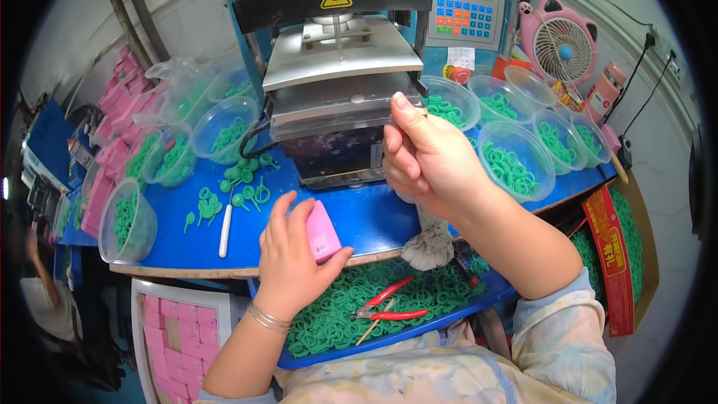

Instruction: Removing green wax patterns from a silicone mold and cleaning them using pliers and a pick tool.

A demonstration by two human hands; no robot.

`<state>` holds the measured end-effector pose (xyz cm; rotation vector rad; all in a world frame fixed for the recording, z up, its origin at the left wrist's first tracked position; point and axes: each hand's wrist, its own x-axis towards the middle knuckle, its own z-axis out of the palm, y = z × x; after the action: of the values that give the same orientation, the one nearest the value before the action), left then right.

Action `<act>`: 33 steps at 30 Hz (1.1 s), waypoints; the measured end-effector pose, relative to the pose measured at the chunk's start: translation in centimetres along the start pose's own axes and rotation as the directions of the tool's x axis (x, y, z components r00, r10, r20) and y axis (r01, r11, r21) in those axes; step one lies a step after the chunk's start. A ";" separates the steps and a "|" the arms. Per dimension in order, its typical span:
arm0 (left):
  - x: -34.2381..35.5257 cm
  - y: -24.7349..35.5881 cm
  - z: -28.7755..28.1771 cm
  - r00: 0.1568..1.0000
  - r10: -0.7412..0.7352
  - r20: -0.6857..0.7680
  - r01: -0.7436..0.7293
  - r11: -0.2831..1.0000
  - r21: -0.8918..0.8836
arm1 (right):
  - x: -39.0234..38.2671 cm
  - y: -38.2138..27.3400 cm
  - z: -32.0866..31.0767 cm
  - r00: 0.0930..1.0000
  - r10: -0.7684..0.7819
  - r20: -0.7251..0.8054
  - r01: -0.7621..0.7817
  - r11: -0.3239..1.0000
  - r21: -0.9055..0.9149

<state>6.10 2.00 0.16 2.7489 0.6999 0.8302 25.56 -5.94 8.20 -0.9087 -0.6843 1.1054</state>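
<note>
At the front edge of the blue table [179, 247], my left hand [293, 258] has its fingers and thumb around a small pink block [322, 233]. My right hand [430, 153] is raised at the right front corner of a press machine [336, 108]. Its fingers are curled with the thumb laid over them; what they hold, if anything, is hidden. Between the hands a grey cloth bundle [428, 245] hangs over the table edge. Left of the block lie loose green plastic pieces [243, 172] and a white pen-like tool [225, 232].
Below the table edge, a blue tray [351, 357] holds many green rings, red-handled nippers [390, 315] and a wooden stick [375, 322]. Clear bowls [516, 161] of green pieces flank the press. Pink blocks [179, 337] fill a white frame at lower left. A pink fan [561, 45] stands back right.
</note>
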 end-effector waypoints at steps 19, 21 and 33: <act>-15.4 -13.8 -6.8 0.920 0.115 -0.374 0.065 0.897 0.437 | 2.3 -1.4 -4.8 0.993 -0.018 0.114 0.028 0.996 -0.087; -19.2 -17.3 -8.5 0.858 -0.251 -0.448 0.447 0.794 0.412 | 2.4 -1.3 -4.9 0.995 -0.033 0.095 0.039 0.998 -0.054; -31.7 -28.8 -9.7 0.500 -0.866 -0.032 0.862 0.501 -0.078 | 2.2 -1.3 -5.6 0.996 -0.074 0.047 0.077 0.994 -0.080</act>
<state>-33.69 12.01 -15.62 1.8432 1.8158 0.6386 31.47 -5.59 6.73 -0.9231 -0.7986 1.0383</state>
